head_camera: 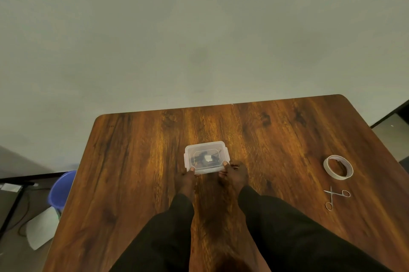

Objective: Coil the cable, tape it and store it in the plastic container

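Off the left edge of the wooden table (137,183), a blue plastic bin (62,189) and a white sheet (42,227) lie on the floor. On the table, near the middle and closer to the far edge than to you, stands the clear plastic container (207,157) with its lid on. Through the lid you see the dark coiled cable (200,157) bound with a white piece of tape (208,158). Your left hand (185,177) grips the container's near left corner, thumb on the lid's rim, fingers curled below. Your right hand (235,174) grips the near right corner in the same way, thumb on the rim and fingers tucked under the near side. Both dark sleeves reach in from the near edge. Toward the right edge, well apart from the container, lies a roll of white tape (338,167), flat on the surface. Just nearer you than the roll lie small metal scissors (336,197), blades slightly parted.
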